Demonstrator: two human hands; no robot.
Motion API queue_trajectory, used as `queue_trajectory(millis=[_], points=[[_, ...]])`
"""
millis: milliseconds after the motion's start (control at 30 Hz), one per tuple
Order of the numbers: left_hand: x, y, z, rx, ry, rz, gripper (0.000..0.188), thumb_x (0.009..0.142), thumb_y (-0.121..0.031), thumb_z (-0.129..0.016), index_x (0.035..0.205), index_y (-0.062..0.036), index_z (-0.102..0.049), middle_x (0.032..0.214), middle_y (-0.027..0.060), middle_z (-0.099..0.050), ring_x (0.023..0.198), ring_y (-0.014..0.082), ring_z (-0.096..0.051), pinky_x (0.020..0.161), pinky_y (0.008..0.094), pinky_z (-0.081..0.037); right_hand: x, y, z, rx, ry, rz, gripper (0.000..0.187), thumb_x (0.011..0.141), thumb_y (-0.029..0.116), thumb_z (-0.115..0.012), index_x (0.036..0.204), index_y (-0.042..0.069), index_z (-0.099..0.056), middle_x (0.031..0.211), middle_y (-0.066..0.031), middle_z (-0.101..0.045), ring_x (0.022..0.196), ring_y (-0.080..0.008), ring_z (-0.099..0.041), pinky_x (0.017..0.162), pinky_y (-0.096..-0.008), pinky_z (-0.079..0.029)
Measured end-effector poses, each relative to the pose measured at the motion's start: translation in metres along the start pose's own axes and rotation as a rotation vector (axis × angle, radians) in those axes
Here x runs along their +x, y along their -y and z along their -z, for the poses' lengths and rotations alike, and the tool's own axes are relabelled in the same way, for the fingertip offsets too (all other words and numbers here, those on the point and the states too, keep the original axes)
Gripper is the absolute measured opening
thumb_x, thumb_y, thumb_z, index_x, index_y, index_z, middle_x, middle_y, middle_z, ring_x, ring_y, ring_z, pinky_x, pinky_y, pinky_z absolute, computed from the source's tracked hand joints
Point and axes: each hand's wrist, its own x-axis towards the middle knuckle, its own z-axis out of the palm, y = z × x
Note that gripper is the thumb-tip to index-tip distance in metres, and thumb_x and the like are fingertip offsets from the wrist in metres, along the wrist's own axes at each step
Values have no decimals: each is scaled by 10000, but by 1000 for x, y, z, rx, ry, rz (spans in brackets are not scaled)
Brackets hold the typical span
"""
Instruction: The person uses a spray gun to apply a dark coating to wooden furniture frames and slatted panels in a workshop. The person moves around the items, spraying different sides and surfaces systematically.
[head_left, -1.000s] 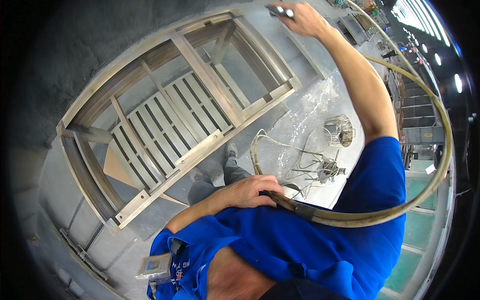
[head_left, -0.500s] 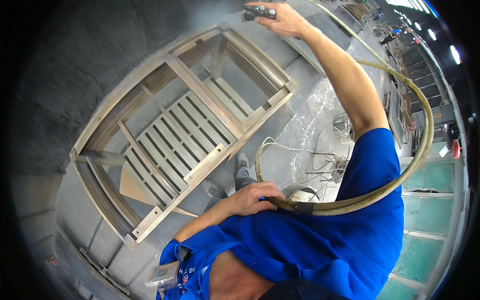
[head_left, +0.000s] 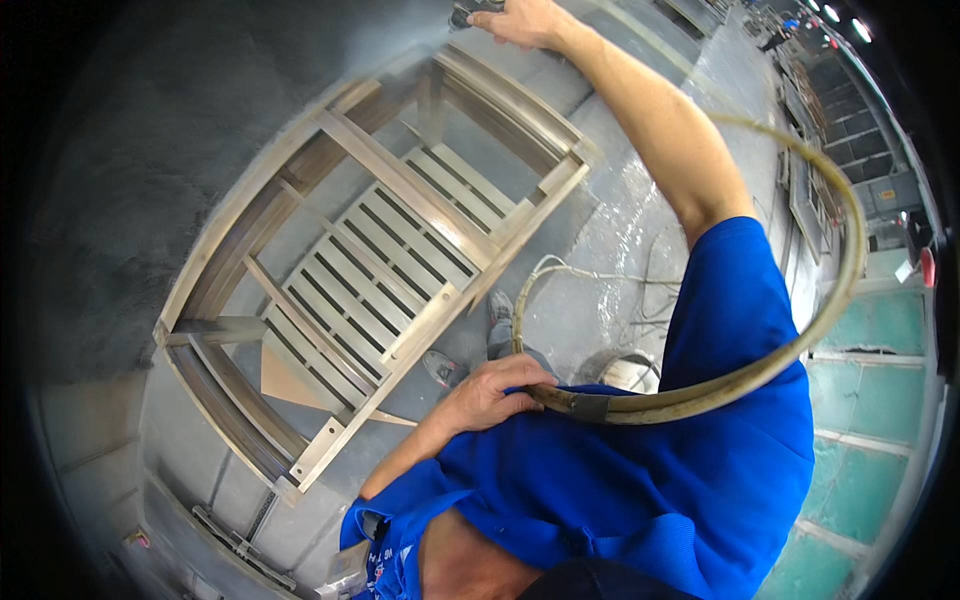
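At the top of the head view my right hand (head_left: pixel 528 22) is wrapped round a dark metal spray gun (head_left: pixel 464 14), and pale mist drifts leftward from it. A wooden furniture frame (head_left: pixel 400 188) with curved rails and crossbars stands in front of me, just below the gun. My left hand (head_left: pixel 490 392) is closed round a yellowish hose (head_left: pixel 690 408) at my waist. The hose is doubled and bound with dark tape there, and one length loops up on the right toward my raised arm. Pale slats (head_left: pixel 345 290) show through the frame's openings.
A tan flat piece (head_left: pixel 285 382) lies under the frame's near-left end. My shoes (head_left: pixel 445 368) are close to its long edge. A whitish bucket (head_left: pixel 628 374) sits on the floor beside me. Teal panels (head_left: pixel 870 395) line the right; a person in blue (head_left: pixel 780 38) is far off.
My right hand and the spray gun have moved left and slightly up, nearly out of the top edge. The left hand keeps its grip on the hose. The view has shifted a little.
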Motion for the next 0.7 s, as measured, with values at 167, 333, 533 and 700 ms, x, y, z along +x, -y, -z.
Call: queue_trajectory(millis=[167, 333, 533, 700], points=[[17, 3, -3, -50, 213, -134, 384, 842, -2, -776, 1217, -51, -706, 1135, 121, -677, 1048, 311, -678, 909, 388, -541, -19, 31, 71, -546, 611, -128, 376, 839, 187, -652, 1204, 144, -730, 932, -219, -750, 861, -388, -725, 764, -467, -572], [30, 5, -17, -139, 320, -238, 384, 856, -39, -794, 1224, -74, -691, 1137, 115, -666, 1059, 317, -667, 910, 396, -530, -68, 97, 132, -573, 845, -129, 437, 846, 217, -705, 1277, 145, -712, 1048, -198, -755, 962, -382, -720, 866, -463, -571], [31, 1, -32, -238, 465, -280, 361, 863, -58, -802, 1208, -67, -695, 1136, 126, -663, 1067, 322, -662, 910, 392, -524, -106, 178, 159, -537, 786, 10, 446, 958, 162, -695, 1400, 195, -649, 1061, -124, -769, 780, -281, -735, 712, -393, -602], [31, -1, -42, -304, 481, -303, 315, 876, -107, -796, 1165, -48, -687, 1083, 127, -675, 1040, 329, -664, 912, 416, -518, -109, 217, 179, -472, 651, -770, 312, 1004, 282, -684, 1240, 81, -647, 889, -46, -687, 735, -90, -684, 435, -234, -513]])
